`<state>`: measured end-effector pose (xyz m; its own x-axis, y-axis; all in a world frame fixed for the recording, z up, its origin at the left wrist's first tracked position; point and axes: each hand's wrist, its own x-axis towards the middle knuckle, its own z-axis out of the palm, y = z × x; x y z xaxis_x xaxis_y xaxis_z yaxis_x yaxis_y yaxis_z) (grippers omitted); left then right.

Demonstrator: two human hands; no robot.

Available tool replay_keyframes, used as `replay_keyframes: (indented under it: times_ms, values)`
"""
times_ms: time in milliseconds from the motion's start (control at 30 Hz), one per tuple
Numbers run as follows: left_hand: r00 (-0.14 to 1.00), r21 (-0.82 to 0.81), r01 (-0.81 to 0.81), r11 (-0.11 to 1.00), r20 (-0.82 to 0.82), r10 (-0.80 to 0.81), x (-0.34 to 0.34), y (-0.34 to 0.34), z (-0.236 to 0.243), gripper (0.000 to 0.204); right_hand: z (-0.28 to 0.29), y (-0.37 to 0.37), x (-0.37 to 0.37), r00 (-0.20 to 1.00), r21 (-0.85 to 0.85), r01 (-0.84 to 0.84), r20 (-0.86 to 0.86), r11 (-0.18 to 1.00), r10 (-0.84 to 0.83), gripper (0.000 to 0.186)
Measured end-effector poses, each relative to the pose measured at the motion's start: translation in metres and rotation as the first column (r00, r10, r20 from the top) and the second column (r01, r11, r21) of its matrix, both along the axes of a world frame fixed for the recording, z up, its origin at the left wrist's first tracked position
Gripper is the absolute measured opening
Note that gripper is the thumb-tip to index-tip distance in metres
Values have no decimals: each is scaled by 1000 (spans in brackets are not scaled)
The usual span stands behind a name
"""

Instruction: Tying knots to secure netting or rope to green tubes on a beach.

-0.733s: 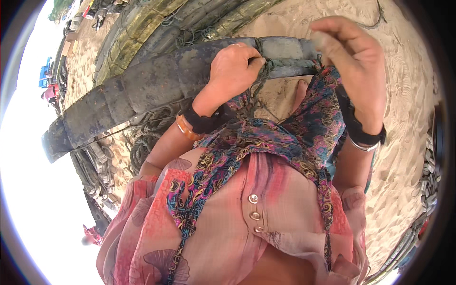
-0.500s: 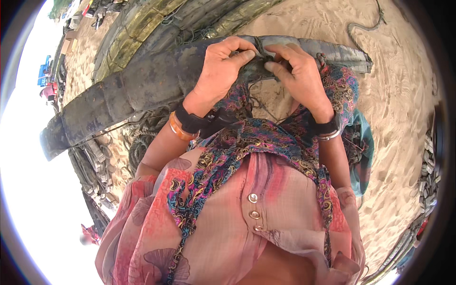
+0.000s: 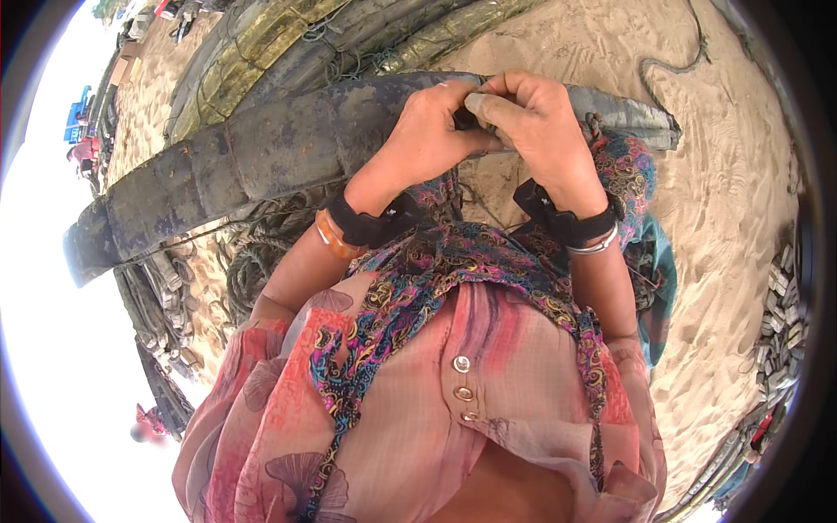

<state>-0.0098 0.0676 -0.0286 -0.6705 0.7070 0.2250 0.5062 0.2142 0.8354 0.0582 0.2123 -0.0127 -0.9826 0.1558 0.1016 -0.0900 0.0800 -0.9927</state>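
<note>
Across in front of me lies a long, dark, worn float tube (image 3: 261, 148), ridged by bands and tapering toward its right end. My left hand (image 3: 432, 131) is closed over its near side, thumb and fingers curled together. Right up against it, my right hand (image 3: 542, 122) is pinched shut, thumb pressed to the fingers. Between them is a dark cord that goes round the tube; most of it is hidden behind the fingers. A reddish knotted bit of rope (image 3: 595, 125) shows just right of my right hand.
More yellowish-grey tubes (image 3: 261, 52) bound with green cord lie beyond. A loose rope (image 3: 649, 65) curls over the sand at far right. Coiled dark ropes (image 3: 253, 275) sit below the tube at left. A teal bag (image 3: 658, 288) is by my right side. Grey blocks (image 3: 780, 322) line the right edge.
My hands have come together over the cord, hiding the knot that showed between them. My right hand has shifted left and turned more over its fingers.
</note>
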Motion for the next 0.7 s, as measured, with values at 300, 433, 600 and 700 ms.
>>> replay_keyframes:
  times_ms: [300, 433, 600, 700]
  values:
    - [875, 254, -139, 957, 483, -1, -6, 1, 6, 10, -29, 36, -1, 985, 175, 55, -168, 983, -25, 17]
    - [837, 346, -180, 921, 545, -41, -3, -1, -1, 10, -45, 24, 5, 934, 391, 100, -353, 915, 49, 16]
    - [873, 195, -177, 965, 484, 62, -3, -6, 3, 18, -11, 12, 8, 961, 102, 201, -215, 974, -176, 10]
    - [984, 112, -153, 982, 104, 141, 6, -2, 5, 25, -2, 15, 3, 956, 23, 219, -207, 976, -209, 13]
